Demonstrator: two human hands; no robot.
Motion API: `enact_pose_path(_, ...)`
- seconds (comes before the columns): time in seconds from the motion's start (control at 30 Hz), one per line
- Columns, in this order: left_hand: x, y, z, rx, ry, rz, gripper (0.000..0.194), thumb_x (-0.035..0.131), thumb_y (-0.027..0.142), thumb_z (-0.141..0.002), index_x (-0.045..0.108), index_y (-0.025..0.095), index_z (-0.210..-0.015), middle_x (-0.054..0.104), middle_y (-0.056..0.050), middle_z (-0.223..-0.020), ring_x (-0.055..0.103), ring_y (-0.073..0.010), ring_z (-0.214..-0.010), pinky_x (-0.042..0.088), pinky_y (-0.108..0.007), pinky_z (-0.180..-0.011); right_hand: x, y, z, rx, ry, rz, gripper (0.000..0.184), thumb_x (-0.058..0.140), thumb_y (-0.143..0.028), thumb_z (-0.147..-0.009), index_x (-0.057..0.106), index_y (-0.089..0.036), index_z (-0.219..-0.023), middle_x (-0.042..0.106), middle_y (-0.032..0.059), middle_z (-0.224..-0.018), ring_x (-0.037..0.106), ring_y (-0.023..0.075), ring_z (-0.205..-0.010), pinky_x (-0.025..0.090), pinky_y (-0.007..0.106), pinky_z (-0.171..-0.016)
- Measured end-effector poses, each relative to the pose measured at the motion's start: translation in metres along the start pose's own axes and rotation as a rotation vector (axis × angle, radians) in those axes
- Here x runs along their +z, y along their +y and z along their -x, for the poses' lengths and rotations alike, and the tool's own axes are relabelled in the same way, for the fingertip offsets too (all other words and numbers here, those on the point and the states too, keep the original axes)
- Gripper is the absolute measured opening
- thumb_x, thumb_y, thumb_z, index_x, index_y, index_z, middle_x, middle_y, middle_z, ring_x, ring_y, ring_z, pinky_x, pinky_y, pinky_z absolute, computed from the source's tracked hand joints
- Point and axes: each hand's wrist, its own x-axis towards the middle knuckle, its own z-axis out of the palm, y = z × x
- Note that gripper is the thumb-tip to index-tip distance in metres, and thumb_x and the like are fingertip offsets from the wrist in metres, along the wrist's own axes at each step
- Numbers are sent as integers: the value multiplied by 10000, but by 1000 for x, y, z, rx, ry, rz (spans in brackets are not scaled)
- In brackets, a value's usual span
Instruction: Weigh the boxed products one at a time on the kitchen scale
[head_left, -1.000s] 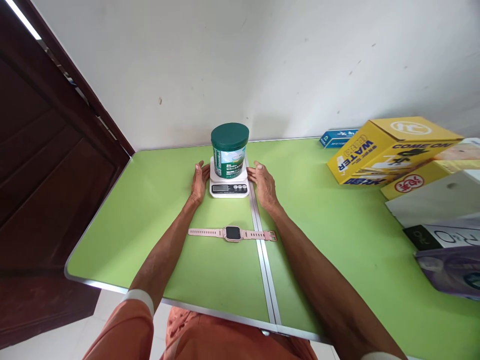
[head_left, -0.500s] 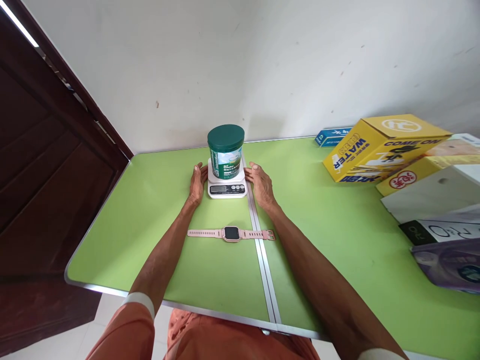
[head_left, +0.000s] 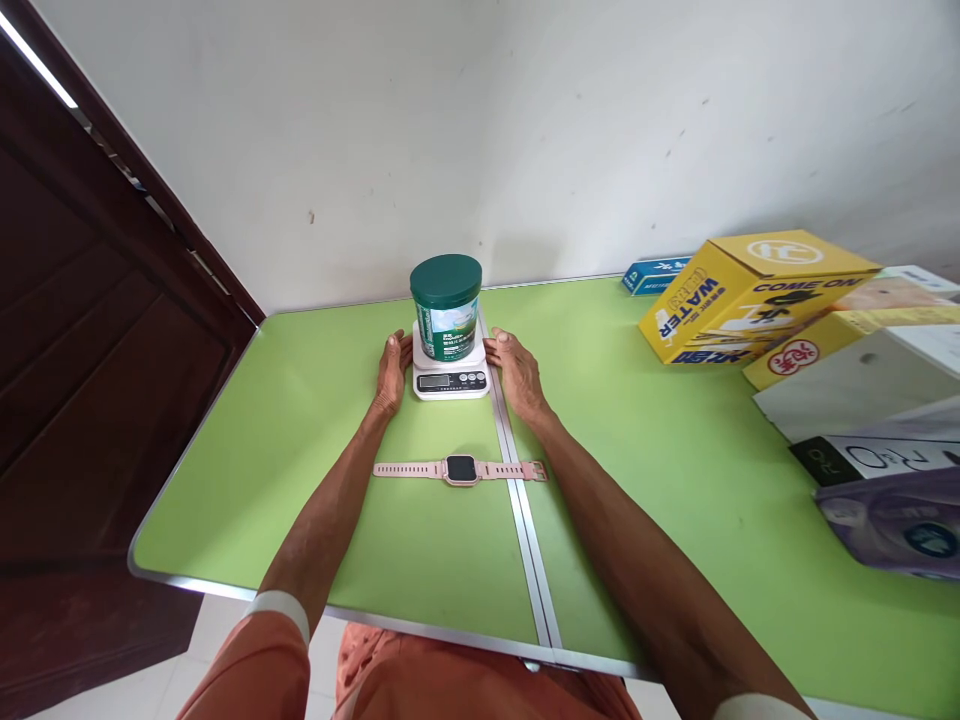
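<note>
A white kitchen scale (head_left: 451,392) with a small display and buttons lies near the back of the green table (head_left: 247,480). On its platform stands a green tub (head_left: 445,282), upright, its lid on. My left hand (head_left: 391,372) rests along the scale's left side, thumb up and fingers stretched out. On the other side my right hand (head_left: 517,372) is open too, its fingertips at the scale's right edge. Whether the fingertips press on the scale, I cannot tell. Between my forearms a pink smartwatch (head_left: 461,469) lies flat, straps spread, its screen dark.
A yellow box (head_left: 750,300), a blue box (head_left: 654,275) and several other packages, among them a purple pack (head_left: 892,520), stand on the right. A metal seam (head_left: 525,540) crosses the table. Behind is a white wall (head_left: 450,130); a dark door (head_left: 97,380) stands left.
The view has shifted slightly. My hands stay at both sides of the scale, and the tub and smartwatch keep their places.
</note>
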Motion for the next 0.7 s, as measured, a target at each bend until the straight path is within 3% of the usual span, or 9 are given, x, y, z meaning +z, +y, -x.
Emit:
enact_pose_path(0.23, -1, 0, -1, 19, -10, -40, 1061, 561, 983, -925, 600, 152, -1584, 641, -248, -1663, 571, -363, -1630, 431, -486, -1386, 0, -4, 1, 2, -2, -6, 984, 573, -1070, -823, 775, -231, -1295, 841, 159, -1305, 776, 385, -1314, 599, 582, -1211)
enact_pose_path(0.53, 2, 5, 2, 0, -4, -53, 1018, 518, 970, -960, 613, 170, -1583, 644, -233, -1667, 563, -361, -1638, 411, -512, -1401, 0, -7, 2, -9, -20, 24, 968, 545, -1066, -848, 778, -239, -1294, 840, 151, -1277, 772, 383, -1320, 601, 583, -1202)
enact_pose_path(0.7, -1, 3, 2, 28, -30, -69, 1070, 553, 1010, -904, 608, 177, -1574, 638, -233, -1668, 584, -372, -1615, 411, -517, -1396, -1, -5, 2, -18, -22, 27, 963, 531, -1066, -858, 781, -243, -1291, 844, 143, -1263, 774, 386, -1312, 601, 593, -1207)
